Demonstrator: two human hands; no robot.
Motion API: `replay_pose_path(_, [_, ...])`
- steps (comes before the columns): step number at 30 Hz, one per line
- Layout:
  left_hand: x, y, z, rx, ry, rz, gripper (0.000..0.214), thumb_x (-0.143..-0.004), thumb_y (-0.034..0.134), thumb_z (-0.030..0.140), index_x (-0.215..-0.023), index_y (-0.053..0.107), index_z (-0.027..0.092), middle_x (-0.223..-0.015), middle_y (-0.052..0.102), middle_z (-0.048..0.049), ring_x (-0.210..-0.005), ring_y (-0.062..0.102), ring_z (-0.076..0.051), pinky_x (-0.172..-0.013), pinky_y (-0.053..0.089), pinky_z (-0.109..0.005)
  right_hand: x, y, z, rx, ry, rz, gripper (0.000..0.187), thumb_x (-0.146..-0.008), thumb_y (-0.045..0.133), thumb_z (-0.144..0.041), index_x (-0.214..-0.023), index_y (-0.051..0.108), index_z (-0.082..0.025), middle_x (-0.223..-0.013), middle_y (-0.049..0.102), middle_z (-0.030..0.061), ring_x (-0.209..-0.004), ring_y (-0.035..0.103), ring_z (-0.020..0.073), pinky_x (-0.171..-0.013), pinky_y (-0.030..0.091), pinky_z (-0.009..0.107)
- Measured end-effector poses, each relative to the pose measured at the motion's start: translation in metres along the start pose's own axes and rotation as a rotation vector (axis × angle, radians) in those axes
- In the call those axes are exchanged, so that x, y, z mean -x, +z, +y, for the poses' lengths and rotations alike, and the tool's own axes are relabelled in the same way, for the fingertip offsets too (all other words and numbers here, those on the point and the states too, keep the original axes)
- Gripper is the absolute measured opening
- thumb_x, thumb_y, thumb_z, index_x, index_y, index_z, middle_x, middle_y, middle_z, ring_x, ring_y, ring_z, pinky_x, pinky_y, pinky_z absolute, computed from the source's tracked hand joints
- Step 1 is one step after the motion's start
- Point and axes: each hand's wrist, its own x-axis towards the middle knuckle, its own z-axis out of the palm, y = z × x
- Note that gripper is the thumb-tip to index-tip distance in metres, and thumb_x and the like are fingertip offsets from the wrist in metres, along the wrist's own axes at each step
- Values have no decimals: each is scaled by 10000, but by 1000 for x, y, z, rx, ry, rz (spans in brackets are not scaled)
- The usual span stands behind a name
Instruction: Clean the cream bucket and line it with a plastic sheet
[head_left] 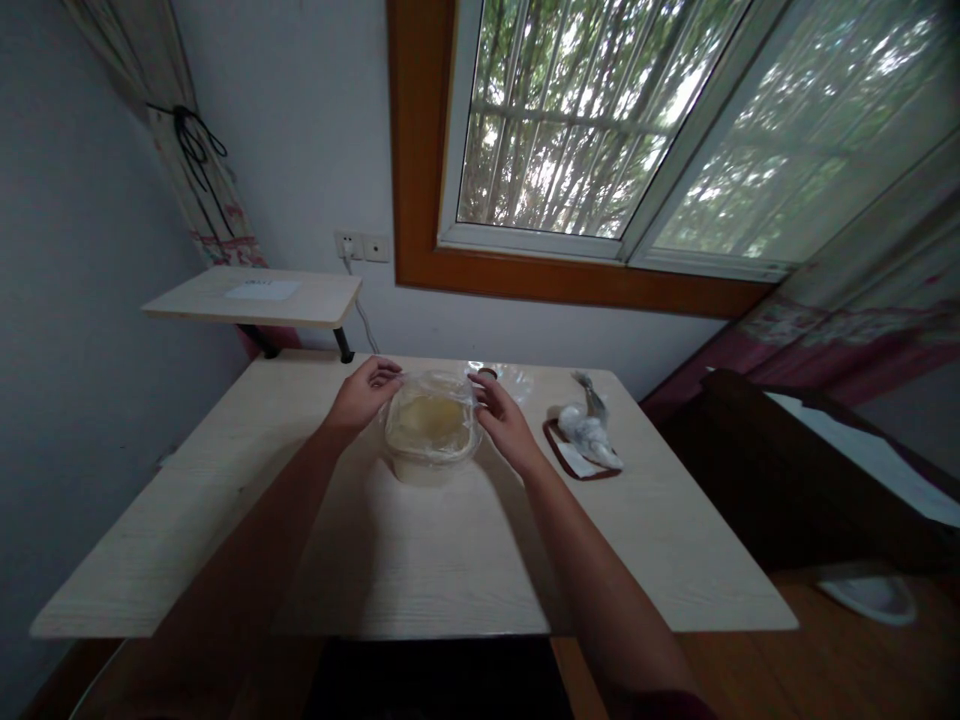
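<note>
A clear, squarish container (424, 472) with something pale yellow inside stands on the table (450, 560). Crinkled see-through plastic wrap (433, 384) lies over its top and shines at the edges. At the far left corner, the fingers of my left hand (365, 397) are pressed together on the wrap's edge. My right hand (501, 418) grips the wrap at the far right side, with its fingers bent. The exact contact of the fingertips is small and hard to see.
Right of the container, a bunched clear plastic bag (589, 435) lies on a brown-rimmed tray (553, 450). Behind my right hand are a small dark round object (487, 373) and more clear plastic (517, 380). A raised shelf (322, 300) stands at the back left, below a wall socket (350, 245).
</note>
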Motion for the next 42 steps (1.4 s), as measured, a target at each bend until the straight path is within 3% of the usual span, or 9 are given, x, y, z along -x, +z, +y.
replay_pose_path(8, [12,-17,21,-113,-44,-95,293,-751,739,438,-861,697,169,-862,711,-50,-841,640,-196,-835,496,-349,7,-7,-9,-38,53,-21,437,-821,731,-373,-1236,625,-288,-1146,711,56,-1149,643,234,-1016,492,420])
replay_pose_path(15, [12,-9,12,19,-148,-96,251,-725,728,404,-767,639,174,-721,625,4,-702,564,-149,-697,431,-287,5,0,1,-50,108,94,239,-822,720,-410,-972,648,-239,-916,683,-2,-888,628,175,-821,481,300])
replay_pose_path(20, [13,-2,6,137,-238,-61,228,-700,700,366,-693,568,180,-607,506,41,-584,447,-114,-569,317,-250,6,0,9,-36,161,122,248,-824,715,-452,-877,623,-228,-781,616,-31,-742,554,149,-702,421,263])
replay_pose_path(31, [19,-3,-13,102,-337,-141,207,-661,648,370,-682,579,175,-618,520,26,-593,441,-123,-575,316,-256,13,0,21,-55,240,130,206,-747,725,-405,-771,659,-211,-743,628,-20,-723,541,157,-703,417,277])
replay_pose_path(42, [36,-11,-16,-12,-314,-239,267,-702,618,433,-723,596,168,-677,554,6,-672,503,-156,-629,381,-269,26,-5,22,-18,303,76,233,-746,707,-422,-721,656,-196,-710,639,-19,-707,544,152,-706,424,278])
